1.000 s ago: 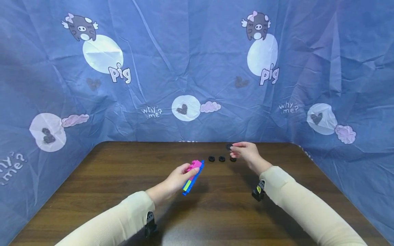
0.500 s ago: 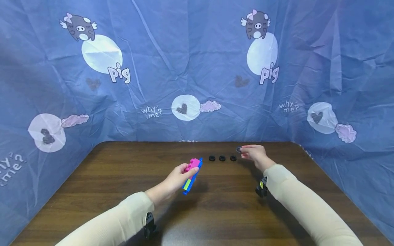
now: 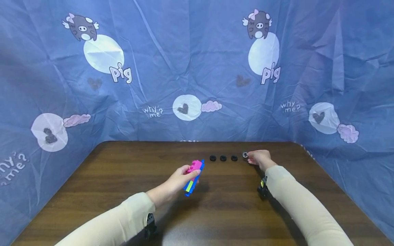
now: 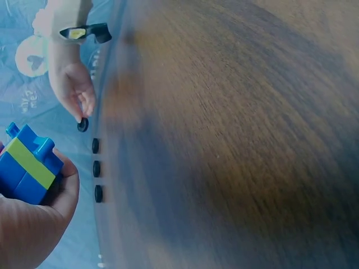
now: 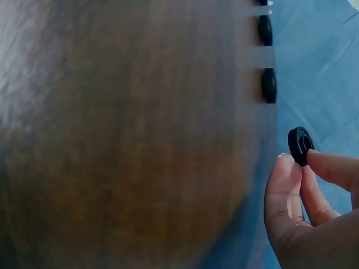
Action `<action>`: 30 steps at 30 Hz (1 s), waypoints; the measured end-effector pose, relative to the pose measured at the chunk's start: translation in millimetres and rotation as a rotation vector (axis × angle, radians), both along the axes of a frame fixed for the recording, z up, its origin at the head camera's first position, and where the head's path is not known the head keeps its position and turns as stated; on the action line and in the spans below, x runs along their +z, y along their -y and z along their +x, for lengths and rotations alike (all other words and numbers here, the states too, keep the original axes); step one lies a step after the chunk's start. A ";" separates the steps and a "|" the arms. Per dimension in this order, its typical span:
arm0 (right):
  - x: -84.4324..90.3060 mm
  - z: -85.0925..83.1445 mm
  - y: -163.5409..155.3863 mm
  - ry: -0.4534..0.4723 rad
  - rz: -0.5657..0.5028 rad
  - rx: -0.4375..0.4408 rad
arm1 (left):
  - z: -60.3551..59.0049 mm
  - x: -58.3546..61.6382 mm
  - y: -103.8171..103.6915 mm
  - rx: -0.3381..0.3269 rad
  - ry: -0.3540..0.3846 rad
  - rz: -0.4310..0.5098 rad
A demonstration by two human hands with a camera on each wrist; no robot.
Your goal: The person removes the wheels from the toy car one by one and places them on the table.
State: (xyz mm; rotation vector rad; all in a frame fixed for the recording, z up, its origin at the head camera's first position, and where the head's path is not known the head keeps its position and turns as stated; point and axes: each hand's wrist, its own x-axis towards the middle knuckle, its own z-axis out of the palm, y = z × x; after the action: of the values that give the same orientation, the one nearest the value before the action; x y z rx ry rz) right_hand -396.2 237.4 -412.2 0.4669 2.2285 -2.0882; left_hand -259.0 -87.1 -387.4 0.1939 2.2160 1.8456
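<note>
The blue backdrop cloth carried the word "pig" twice, under two cartoon pigs at 11 and 1 o'clock, and "why? me?" in small white script at several spots.

The right hand sat at about 1 o'clock on the wooden table, its fingertips drawn together and pinching a small black ring on edge. The ring sat low, at or just above the tabletop; whether it touched the wood could not be told. To its 9 o'clock lay three more black rings in a row, flat on the table, evenly spaced, the nearest just beside the pinched one.

The left hand was near the table's centre, fingers curled round a block assembly of blue bricks with a lime-green band and a pink piece on top, lifted off the table and tilted.
</note>
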 end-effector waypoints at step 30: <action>-6.6 -10.6 4.5 0.123 0.194 -0.144 | 2.1 -4.5 3.2 -0.019 0.010 -0.004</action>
State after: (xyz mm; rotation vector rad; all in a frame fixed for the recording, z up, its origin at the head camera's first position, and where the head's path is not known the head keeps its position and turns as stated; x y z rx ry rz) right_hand -406.8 232.9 -418.9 0.7672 2.4004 -1.8530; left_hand -256.8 -90.4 -391.9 0.2039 2.2038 1.8282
